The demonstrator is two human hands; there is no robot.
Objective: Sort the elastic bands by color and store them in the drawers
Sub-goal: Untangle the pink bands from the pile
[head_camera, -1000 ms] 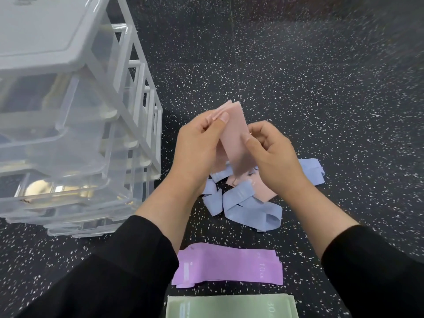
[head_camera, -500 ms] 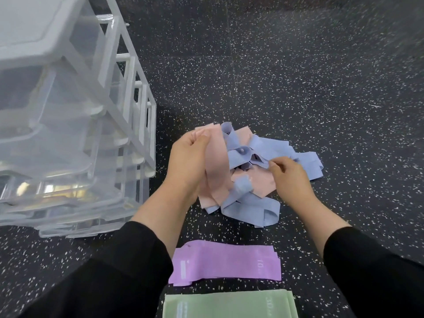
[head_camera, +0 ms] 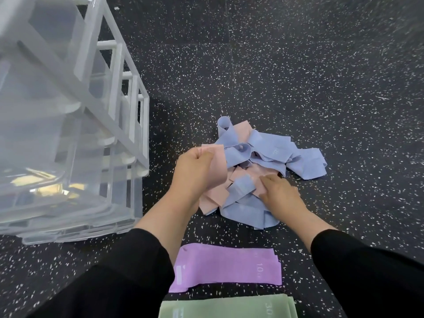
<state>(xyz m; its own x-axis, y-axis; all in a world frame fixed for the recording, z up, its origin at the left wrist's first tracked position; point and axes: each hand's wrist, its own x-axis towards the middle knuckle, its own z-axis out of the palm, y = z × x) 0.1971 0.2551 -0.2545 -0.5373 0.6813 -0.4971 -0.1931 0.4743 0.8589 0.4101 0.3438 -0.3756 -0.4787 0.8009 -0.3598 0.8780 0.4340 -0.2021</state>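
Speckled black floor [head_camera: 298, 76], drawers [head_camera: 68, 134] at left. Left hand [head_camera: 195, 173] pinches pink band [head_camera: 218, 171]; right hand [head_camera: 278, 193] fingers reach into mixed pile [head_camera: 263, 157], grip unclear. Sorting step: next, likely free another pink band.

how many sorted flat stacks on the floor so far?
2: the purple stack nearest the mixed pile, and the green stack at the bottom edge, partly cut off.

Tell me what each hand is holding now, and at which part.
The left hand pinches a pink band at its upper end. The right hand touches the mixed pile; whether it grips anything cannot be told.
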